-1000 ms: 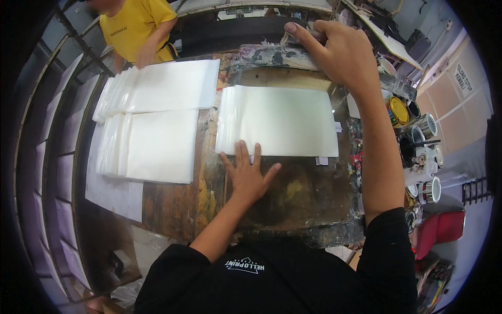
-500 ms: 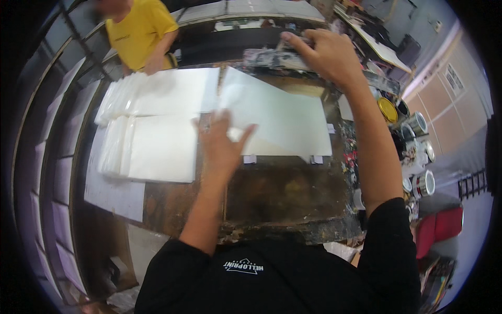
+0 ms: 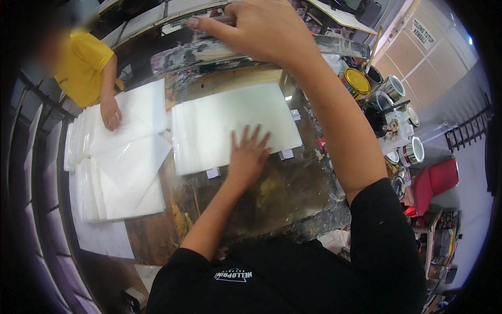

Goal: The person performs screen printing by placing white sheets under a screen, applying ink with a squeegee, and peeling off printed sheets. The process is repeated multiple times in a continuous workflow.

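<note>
My left hand (image 3: 250, 157) lies spread on a translucent white plastic bag or sheet (image 3: 219, 120) on the dark, stained printing board (image 3: 251, 201). Small white paper tabs (image 3: 213, 172) sit along its edges. At the top of the view, my right hand (image 3: 264, 31) is closed at the edge of a paint-smeared frame (image 3: 180, 58) raised at the far side; part of the grip is hidden. To the left are stacks of similar white plastic bags (image 3: 128, 188), with a loose one lying askew on top.
A co-worker in a yellow shirt (image 3: 86, 65) stands at the far left, one hand (image 3: 111, 112) over the stacks. Paint cans (image 3: 355, 83) crowd the right side, near a red chair (image 3: 436, 180). Racks (image 3: 52, 209) line the left.
My left hand has moved from beside the sheet to flat on it, and the sheet lies straighter. My view has swung rightward. The co-worker's hand now shows over the stacks.
</note>
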Motion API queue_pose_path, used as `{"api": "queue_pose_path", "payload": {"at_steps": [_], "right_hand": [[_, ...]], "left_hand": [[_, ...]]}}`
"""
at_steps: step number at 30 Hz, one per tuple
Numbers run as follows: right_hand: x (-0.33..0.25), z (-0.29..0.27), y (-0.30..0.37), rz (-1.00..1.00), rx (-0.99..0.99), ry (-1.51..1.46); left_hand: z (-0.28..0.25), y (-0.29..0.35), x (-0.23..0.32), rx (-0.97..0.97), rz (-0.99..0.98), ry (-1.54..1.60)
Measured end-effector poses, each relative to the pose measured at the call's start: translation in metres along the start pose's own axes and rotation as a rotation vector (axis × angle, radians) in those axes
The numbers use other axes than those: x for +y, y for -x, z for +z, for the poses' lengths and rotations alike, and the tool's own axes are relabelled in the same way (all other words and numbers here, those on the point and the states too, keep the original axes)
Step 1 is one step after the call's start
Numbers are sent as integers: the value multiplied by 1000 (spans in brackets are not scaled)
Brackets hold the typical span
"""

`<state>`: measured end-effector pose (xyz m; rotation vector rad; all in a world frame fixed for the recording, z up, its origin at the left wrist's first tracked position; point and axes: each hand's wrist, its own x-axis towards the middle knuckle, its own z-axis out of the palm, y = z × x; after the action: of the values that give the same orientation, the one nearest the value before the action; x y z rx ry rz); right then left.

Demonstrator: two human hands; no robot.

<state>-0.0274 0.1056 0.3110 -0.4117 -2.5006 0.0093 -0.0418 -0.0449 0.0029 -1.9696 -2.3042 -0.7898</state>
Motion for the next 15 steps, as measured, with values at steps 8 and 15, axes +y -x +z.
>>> {"api": "queue_pose_path", "payload": {"at_steps": [8,15], "right_hand": [[-10,13,4,55,100,281],[-1,-18,-2,23,-13,-10]], "left_hand": [[37,-29,32,-80,137,-10],[34,-28,37,-61,172,-45]]}}
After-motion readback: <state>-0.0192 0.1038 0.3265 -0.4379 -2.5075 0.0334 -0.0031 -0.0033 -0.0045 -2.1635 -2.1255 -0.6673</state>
